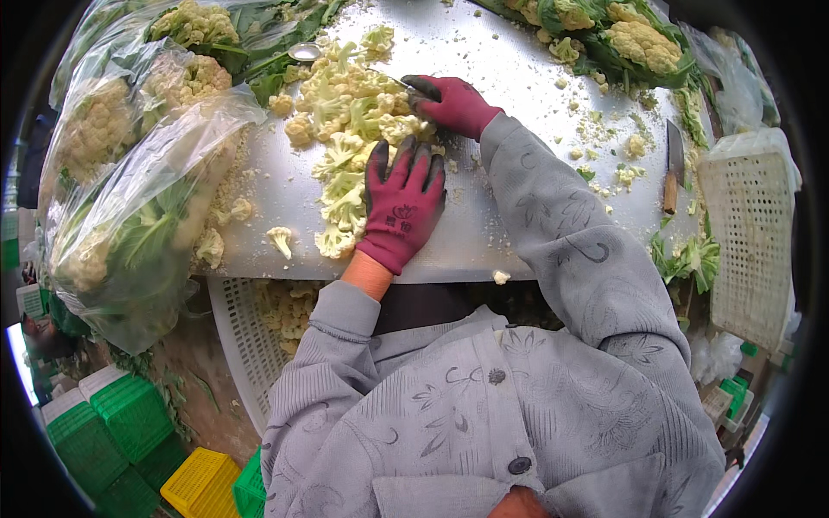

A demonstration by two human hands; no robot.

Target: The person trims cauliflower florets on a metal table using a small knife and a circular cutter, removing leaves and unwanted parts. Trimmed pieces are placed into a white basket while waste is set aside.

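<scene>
My left hand (405,201), in a maroon glove with dark fingertips, lies palm down with its fingers spread, touching the right edge of a long pile of cut cauliflower florets (350,116). Farther up the metal-topped table, my right hand (450,103) wears a matching glove and is closed around a thin blade (388,76), probably a small knife; its handle is hidden in my fingers. The blade points left over the florets. A single floret (280,241) rests left of the pile, near the front edge of the table (466,259).
Bagged cauliflower heads (129,213) line the left side; leafy heads (641,45) lie at the back right. A wooden-handled knife (673,162) sits near the right edge, beside a white plastic crate (748,239). Below the table edge stands a white basket (249,343) holding florets.
</scene>
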